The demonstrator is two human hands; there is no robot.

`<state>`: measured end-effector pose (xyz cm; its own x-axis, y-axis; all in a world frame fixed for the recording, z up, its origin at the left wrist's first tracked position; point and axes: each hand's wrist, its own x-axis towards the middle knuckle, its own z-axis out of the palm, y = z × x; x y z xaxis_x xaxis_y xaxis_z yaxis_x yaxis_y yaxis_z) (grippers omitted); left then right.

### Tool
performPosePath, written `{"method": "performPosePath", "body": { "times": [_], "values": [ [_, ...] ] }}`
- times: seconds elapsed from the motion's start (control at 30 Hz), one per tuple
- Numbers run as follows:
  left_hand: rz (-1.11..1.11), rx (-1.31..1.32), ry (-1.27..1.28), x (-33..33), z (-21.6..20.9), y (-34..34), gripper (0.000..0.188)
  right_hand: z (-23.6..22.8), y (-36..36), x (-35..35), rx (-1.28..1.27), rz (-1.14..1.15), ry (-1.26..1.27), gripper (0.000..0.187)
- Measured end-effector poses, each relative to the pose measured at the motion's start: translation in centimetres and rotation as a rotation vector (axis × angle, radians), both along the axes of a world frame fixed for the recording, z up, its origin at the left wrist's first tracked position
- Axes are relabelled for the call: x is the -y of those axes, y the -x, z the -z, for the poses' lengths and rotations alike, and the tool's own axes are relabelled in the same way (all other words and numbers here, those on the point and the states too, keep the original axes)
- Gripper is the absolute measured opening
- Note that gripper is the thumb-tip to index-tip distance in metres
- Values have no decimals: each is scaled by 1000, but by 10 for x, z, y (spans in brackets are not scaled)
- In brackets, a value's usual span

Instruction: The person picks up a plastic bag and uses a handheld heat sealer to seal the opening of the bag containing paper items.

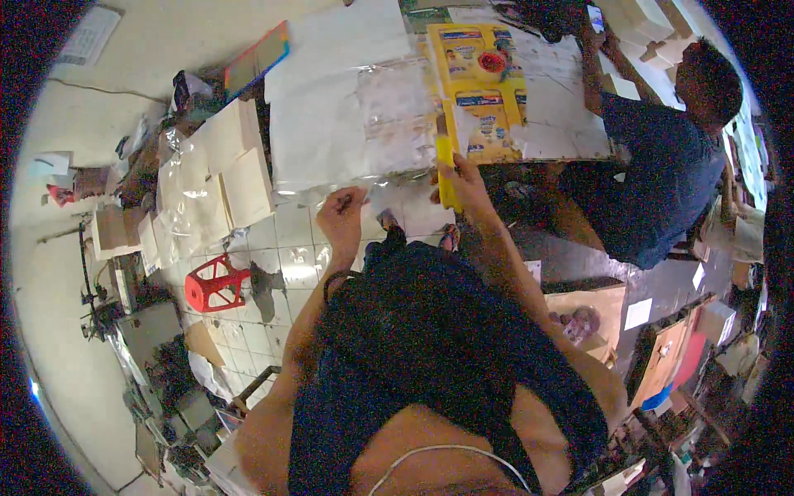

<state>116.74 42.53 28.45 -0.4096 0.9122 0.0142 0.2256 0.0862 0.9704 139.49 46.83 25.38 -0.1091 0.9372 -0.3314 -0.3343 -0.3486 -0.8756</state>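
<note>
My right hand (465, 183) grips a narrow yellow piece (447, 169), perhaps a folded printed sheet or card, at the front edge of the table. To its left, off the table edge and over the floor, my left hand (341, 217) has its fingers curled together. A dark patch shows between those fingers; I cannot make out what it is. Just beyond my right hand, yellow printed sheets (486, 124) lie on the white-covered table (322, 107). Farther back, a small red round container (492, 62) sits on them.
A co-worker in dark clothes (653, 174) sits at the right of the table, a phone (595, 18) near their hands. Pale stacked boards (248, 178) under clear plastic stand at the left. A red plastic stool (217, 285) lies tipped on the tiled floor. A carton (591, 310) is at the lower right.
</note>
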Motion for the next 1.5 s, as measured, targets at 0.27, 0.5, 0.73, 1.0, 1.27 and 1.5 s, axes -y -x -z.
{"method": "performPosePath", "body": {
  "times": [0.27,0.5,0.73,1.0,1.27,1.5],
  "values": [
    [178,-135,27,3,-2,-13,19,1,-23,31,30,121,33,27],
    [213,-213,-4,4,14,-11,18,-44,-25,49,155,-405,140,25],
    [280,-315,12,-3,24,-15,19,2,5,41,175,-16,104,26],
    [363,-377,125,-11,36,-11,26,-2,51,23,208,-154,59,31],
    [825,-441,190,-43,29,20,40,27,43,35,167,-157,185,29],
    [547,-426,-9,-67,19,31,31,67,33,38,146,-110,158,25]
  ]
}}
